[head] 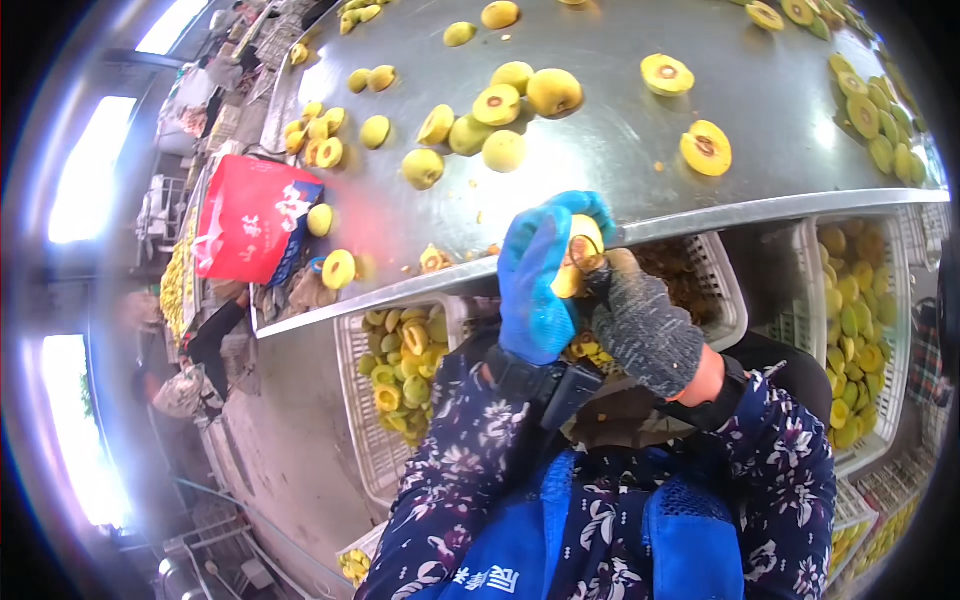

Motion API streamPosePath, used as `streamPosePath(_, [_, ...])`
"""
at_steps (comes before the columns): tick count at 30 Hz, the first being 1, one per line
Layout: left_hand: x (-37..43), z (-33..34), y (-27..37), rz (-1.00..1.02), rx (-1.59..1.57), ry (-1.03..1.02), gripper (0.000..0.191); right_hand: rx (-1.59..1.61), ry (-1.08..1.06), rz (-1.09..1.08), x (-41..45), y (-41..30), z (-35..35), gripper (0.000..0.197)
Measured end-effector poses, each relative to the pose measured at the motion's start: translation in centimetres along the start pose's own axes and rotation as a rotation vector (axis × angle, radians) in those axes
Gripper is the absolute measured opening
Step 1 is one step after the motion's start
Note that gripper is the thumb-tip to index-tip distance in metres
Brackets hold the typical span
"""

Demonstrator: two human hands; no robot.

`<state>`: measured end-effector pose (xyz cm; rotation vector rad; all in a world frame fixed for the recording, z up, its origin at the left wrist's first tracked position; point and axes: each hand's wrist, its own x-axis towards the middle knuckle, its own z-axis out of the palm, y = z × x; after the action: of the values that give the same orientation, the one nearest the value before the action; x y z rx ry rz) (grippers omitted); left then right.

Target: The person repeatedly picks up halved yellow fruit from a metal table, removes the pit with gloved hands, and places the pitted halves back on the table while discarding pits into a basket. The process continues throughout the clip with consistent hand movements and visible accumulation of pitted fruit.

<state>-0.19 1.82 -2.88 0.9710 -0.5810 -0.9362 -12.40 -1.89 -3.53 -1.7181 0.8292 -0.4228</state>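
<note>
My left hand (pixel 536 281), in a blue coated glove, is closed around a halved yellow peach-like stone fruit (pixel 586 234) at the table's near edge. The cut face is turned toward my right, with brown stone or flesh at its middle. My right hand (pixel 643 330), in a grey knitted glove, presses its curled fingertips to that cut face. Whether those fingers hold a small tool is hidden. Beyond both hands, whole and halved fruit (pixel 496 105) lie scattered on the metal table (pixel 600 150). Two halves (pixel 706 148) sit cut side up, farther right.
White plastic crates of fruit stand below the table, left (pixel 352 420) and right (pixel 892 352). Between them, another crate (pixel 731 300) contains brown scraps. A red bag (pixel 251 221) rests on the table's left end. Another person's dark sleeve (pixel 214 334) shows at far left.
</note>
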Motion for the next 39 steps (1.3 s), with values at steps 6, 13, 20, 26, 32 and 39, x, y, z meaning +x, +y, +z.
streamPosePath(6, [-0.6,-0.1,0.2,0.035,0.066,0.039,0.035,0.039,-0.032,-0.069,-0.2,0.4,0.4,0.027])
streamPosePath(13, [-0.7,-0.5,0.0,0.104,0.113,-0.021,0.040,0.129,-0.142,-0.024,-0.5,-0.7,0.1,0.048])
streamPosePath(20, [-0.9,-1.0,0.9,0.151,0.284,-0.148,0.044,0.461,-0.467,0.242,-1.2,-2.3,-2.9,0.049])
streamPosePath(26, [-0.5,-1.6,2.2,-0.038,0.222,-0.328,0.042,0.444,-0.448,0.072,-2.0,-1.7,-2.0,0.041])
streamPosePath(32, [0.1,-1.4,3.4,-0.172,0.257,-0.501,0.046,0.829,-0.788,0.392,-2.3,-1.4,-3.4,0.032])
streamPosePath(39, [-0.9,-0.5,3.3,-0.234,-0.032,-0.532,0.041,1.216,-1.041,0.547,-2.7,-1.0,-3.9,0.030])
